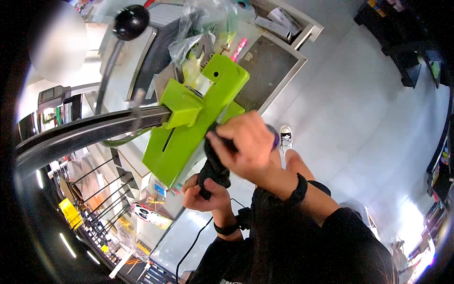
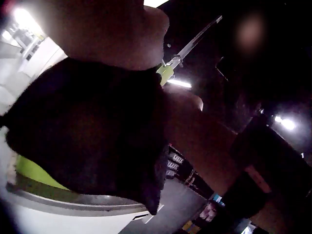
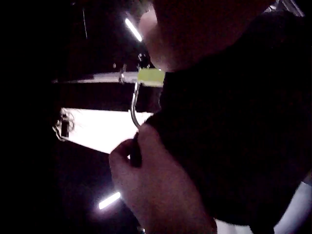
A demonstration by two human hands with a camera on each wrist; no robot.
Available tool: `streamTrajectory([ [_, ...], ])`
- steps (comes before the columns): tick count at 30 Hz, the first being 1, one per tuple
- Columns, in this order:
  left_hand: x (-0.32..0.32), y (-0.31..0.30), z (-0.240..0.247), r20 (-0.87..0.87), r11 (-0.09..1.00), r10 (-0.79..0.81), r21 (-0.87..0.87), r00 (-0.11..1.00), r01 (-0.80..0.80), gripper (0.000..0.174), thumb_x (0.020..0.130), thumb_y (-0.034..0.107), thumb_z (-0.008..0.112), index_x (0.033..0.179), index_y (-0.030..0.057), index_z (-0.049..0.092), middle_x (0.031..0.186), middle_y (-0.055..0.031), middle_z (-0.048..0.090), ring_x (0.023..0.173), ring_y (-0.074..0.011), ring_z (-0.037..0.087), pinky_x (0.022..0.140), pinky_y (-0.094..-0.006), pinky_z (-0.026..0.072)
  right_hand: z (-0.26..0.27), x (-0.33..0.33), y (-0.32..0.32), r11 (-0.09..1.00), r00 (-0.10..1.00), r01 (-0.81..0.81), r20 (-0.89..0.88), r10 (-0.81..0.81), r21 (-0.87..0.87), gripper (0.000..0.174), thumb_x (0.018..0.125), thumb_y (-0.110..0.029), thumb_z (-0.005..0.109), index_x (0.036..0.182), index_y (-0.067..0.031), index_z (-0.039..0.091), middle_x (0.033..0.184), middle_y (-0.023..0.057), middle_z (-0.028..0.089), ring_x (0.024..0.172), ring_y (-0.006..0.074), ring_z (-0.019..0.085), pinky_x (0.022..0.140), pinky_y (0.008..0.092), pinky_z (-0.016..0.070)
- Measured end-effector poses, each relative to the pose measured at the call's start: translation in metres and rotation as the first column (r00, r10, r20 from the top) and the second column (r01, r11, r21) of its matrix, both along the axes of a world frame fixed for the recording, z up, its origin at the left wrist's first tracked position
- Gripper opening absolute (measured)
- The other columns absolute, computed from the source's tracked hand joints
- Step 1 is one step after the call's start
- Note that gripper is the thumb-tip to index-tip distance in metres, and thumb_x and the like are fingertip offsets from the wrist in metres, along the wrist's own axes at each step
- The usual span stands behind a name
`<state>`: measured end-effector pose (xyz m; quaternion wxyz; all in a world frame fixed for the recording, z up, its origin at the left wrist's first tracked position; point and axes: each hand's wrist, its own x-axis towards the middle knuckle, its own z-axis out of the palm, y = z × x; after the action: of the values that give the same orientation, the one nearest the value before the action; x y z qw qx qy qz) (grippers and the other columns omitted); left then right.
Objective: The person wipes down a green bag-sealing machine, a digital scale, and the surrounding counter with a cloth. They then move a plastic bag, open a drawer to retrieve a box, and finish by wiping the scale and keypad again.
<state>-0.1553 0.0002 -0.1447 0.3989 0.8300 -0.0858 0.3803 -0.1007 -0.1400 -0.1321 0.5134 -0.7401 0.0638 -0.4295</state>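
Observation:
A piece of dark cloth is bunched between both hands, close in front of a bright green metal hand press. My left hand grips its lower end, with the thumb on top of the fabric. At the upper end my right hand, a little blurred, pinches it with bent fingers beside the press's edge. Seen from the left wrist, the dark fabric spreads across the view. It also covers much of the right wrist view as a dark sheet.
From the press a long dark bar reaches left. A black ball knob tops a rod. Clear plastic bags lie behind the press. An open drawer stands to the right. Below left is a rack of hooks.

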Motion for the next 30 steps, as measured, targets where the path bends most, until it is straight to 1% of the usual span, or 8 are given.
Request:
streamTrajectory([
  [4,0.018,-0.004,0.02,0.048,0.986,-0.152,0.077,0.987,0.148,0.033,0.083,0.013,0.068,0.094,0.0071,0.038,0.085,-0.0148,0.057,0.071,-0.0243,0.055,0.068,-0.0338,0.0445,0.027,0.019,-0.024,0.988,0.984,0.121,-0.145,-0.107,0.093,0.012,0.072,-0.001,0.069,0.079,-0.0052,0.061,0.073,0.0112,0.059,0.066,0.0284,0.058,0.058,0.0338,0.0463],
  [6,0.035,-0.001,0.035,0.001,0.885,-0.22,0.421,0.976,0.199,0.026,0.083,0.012,0.068,0.091,0.0064,0.043,0.086,-0.0114,0.056,0.079,-0.0255,0.053,0.076,-0.0387,0.0432,0.038,0.025,-0.021,0.987,0.957,-0.002,-0.286,-0.044,-0.161,0.011,0.073,-0.004,0.068,0.08,-0.0056,0.06,0.075,0.0103,0.059,0.071,0.0298,0.059,0.061,0.0358,0.0472],
  [7,0.043,0.004,0.044,0.026,0.877,-0.113,0.472,0.993,0.087,0.023,0.08,0.007,0.068,0.088,0.0057,0.047,0.09,-0.0116,0.057,0.084,-0.0278,0.053,0.081,-0.0407,0.0411,0.046,0.023,-0.01,0.977,0.926,-0.045,-0.375,-0.038,-0.21,0.011,0.073,-0.007,0.066,0.081,-0.0064,0.059,0.079,0.0093,0.058,0.075,0.0308,0.058,0.063,0.0377,0.0474],
  [11,0.049,0.011,0.056,-0.023,0.873,0.041,0.487,0.999,-0.024,0.019,0.081,0.009,0.065,0.087,0.0051,0.047,0.094,-0.0125,0.058,0.088,-0.031,0.052,0.084,-0.0427,0.0393,0.049,0.014,-0.004,0.986,0.91,-0.001,-0.409,-0.07,-0.169,0.013,0.073,-0.008,0.065,0.085,-0.0075,0.061,0.083,0.0091,0.057,0.077,0.03,0.058,0.064,0.0383,0.0484],
  [13,0.053,0.011,0.055,-0.15,0.911,-0.024,0.403,0.988,0.083,0.017,0.081,0.009,0.063,0.086,0.0049,0.046,0.092,-0.0122,0.058,0.088,-0.0314,0.053,0.084,-0.0418,0.0398,0.051,0.008,0.0,0.984,0.91,-0.026,-0.412,-0.049,-0.174,0.012,0.073,-0.009,0.064,0.083,-0.0068,0.058,0.084,0.0096,0.055,0.081,0.0292,0.057,0.063,0.0391,0.0496],
  [18,0.057,0.011,0.055,-0.148,0.91,-0.076,0.393,0.986,0.129,0.017,0.078,0.007,0.061,0.084,0.0053,0.045,0.089,-0.0115,0.059,0.086,-0.031,0.055,0.083,-0.0406,0.0406,0.043,-0.006,0.024,0.964,0.925,-0.156,-0.373,0.066,-0.216,0.012,0.074,-0.011,0.064,0.083,-0.0064,0.057,0.086,0.01,0.054,0.083,0.029,0.057,0.062,0.0397,0.0507],
  [24,0.056,0.015,0.053,-0.137,0.912,-0.088,0.387,0.987,0.135,0.016,0.077,0.007,0.061,0.084,0.0057,0.046,0.088,-0.0113,0.059,0.083,-0.0307,0.055,0.083,-0.0406,0.0411,0.044,0.019,-0.013,0.999,0.867,-0.015,-0.497,0.036,0.047,0.014,0.072,-0.012,0.067,0.079,-0.0033,0.059,0.078,0.0153,0.061,0.072,0.0352,0.06,0.063,0.0396,0.0483],
  [30,0.057,0.013,0.053,-0.112,0.919,-0.075,0.377,0.991,0.112,0.016,0.076,0.008,0.063,0.084,0.0057,0.048,0.088,-0.0112,0.06,0.082,-0.0299,0.056,0.082,-0.0394,0.0417,0.042,0.013,0.019,0.993,0.872,-0.059,-0.49,0.0,-0.105,0.017,0.071,-0.019,0.068,0.08,-0.0065,0.061,0.079,0.0129,0.062,0.073,0.0323,0.062,0.064,0.0404,0.0502],
])
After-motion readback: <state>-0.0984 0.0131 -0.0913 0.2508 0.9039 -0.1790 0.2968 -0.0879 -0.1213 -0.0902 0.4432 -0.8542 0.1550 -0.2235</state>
